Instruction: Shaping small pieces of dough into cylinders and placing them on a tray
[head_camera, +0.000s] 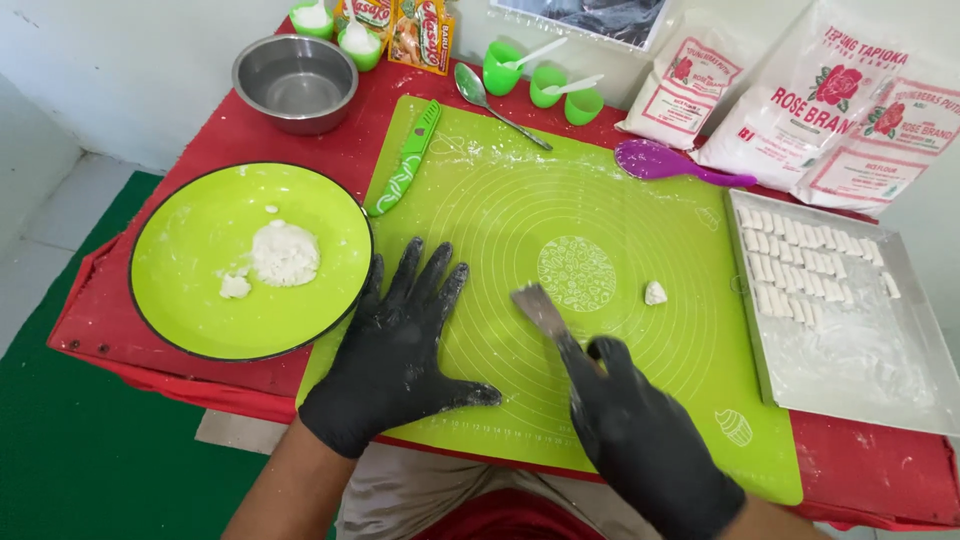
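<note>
My left hand (400, 350), in a black glove, lies flat with fingers spread on the green silicone mat (500, 200), near its left edge. In a black glove too, my right hand (640, 430) grips a metal scraper (540, 308) whose blade rests on the mat's middle. A small lump of white dough (655, 293) sits on the mat to the right of the blade. On the left, a green plate (190, 300) holds a larger lump of dough (284, 253) and a small piece.
A metal tray (850, 370) with rows of cut dough pieces sits at right. Behind it lie flour bags (800, 100) and a purple spoon (660, 160). A green knife (405, 160), metal spoon (478, 90), steel bowl (295, 80), small green cups and seasoning packets stand at the back.
</note>
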